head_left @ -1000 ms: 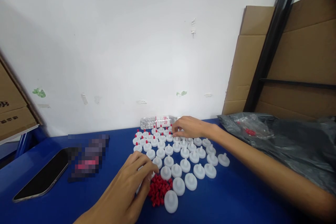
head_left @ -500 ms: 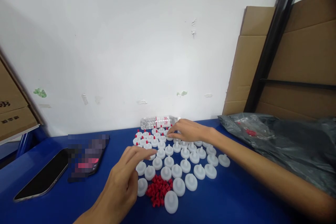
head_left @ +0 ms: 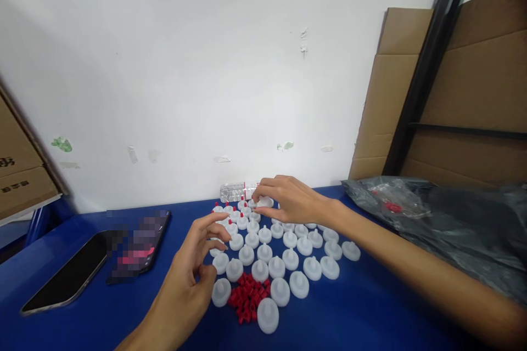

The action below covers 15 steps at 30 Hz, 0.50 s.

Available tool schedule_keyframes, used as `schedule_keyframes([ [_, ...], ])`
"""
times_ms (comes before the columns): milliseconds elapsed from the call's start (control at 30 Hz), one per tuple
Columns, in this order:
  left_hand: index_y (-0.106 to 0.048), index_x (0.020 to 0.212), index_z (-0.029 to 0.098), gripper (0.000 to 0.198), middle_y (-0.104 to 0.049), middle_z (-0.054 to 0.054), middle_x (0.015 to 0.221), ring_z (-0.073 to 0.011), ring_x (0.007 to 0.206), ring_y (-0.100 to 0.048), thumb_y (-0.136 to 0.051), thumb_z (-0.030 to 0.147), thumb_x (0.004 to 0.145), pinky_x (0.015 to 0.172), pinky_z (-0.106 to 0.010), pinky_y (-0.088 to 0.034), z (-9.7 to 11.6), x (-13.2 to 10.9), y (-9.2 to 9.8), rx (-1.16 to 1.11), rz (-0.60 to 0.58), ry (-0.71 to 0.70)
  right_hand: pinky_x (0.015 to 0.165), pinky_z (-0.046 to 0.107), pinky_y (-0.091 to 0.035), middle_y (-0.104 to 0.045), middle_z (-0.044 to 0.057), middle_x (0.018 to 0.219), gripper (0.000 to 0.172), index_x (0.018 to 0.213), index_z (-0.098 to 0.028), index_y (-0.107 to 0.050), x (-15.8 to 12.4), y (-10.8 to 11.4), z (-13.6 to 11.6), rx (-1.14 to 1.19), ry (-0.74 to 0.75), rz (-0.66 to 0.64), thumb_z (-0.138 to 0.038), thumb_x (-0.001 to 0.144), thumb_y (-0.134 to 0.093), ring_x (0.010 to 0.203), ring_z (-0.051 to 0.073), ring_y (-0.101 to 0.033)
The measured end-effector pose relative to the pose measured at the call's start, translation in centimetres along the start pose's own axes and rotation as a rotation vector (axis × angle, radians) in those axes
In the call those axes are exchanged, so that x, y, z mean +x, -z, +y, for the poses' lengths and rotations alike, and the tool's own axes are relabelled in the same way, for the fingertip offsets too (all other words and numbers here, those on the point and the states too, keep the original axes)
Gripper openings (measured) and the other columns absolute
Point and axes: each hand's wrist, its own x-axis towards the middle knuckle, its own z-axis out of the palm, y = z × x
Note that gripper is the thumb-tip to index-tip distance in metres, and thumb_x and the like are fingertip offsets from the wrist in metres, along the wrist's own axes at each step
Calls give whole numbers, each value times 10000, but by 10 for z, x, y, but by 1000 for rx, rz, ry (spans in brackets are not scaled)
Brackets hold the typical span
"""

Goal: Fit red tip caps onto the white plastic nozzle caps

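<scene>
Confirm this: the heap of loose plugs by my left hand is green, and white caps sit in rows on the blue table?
Wrong colour: the head view shows the heap of loose plugs is red. It does lie by the left hand, and white caps sit in rows on the blue table.

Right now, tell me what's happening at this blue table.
A person is working with both bare hands over rows of caps on the blue table. The right hand pinches a white cap at the far edge, beside a water bottle lying on its side. The left hand hovers over the near-left caps, fingers loosely curled; whether it holds anything cannot be seen. A pile of small red plugs lies at the front, and some far caps have red tips.
</scene>
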Motion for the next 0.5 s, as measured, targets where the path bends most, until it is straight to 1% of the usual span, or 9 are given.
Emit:
schedule_keyframes([
  [133, -419, 1402, 338, 747, -583, -25, 1084, -163, 1034, -629, -387, 2, 736, 983, -366, -560, 0, -2, 0, -11, 26, -2, 750, 322, -444, -668, 75, 1110, 220, 1171, -180, -620, 3, 2, -17, -21, 63, -24, -330, 1019, -567, 837, 173, -599],
  [300, -380, 1430, 330, 706, -586, -34, 1094, -167, 1034, -626, -390, 13, 799, 992, -377, -562, -1, -2, -1, -30, 51, -7, 764, 343, -469, -651, 72, 1108, 182, 1165, -184, -610, 6, 5, -34, -129, 136, -85, -276, 1021, -549, 836, 170, -589],
  [433, -367, 1421, 327, 537, -584, -33, 1085, -173, 1002, -625, -391, 91, 939, 935, -356, -570, -1, -2, -2, -6, 67, -12, 793, 337, -465, -650, 59, 1089, 133, 1125, -197, -597, 7, 4, -41, -153, 204, -112, -264, 1021, -548, 864, 175, -595],
  [500, -374, 1404, 310, 422, -582, -36, 1081, -185, 980, -618, -417, 182, 1004, 891, -355, -561, 0, -1, 0, 103, 81, 11, 787, 331, -456, -659, 46, 1043, 108, 1109, -197, -574, 8, 3, -45, -155, 235, -107, -249, 1016, -555, 864, 174, -591],
])
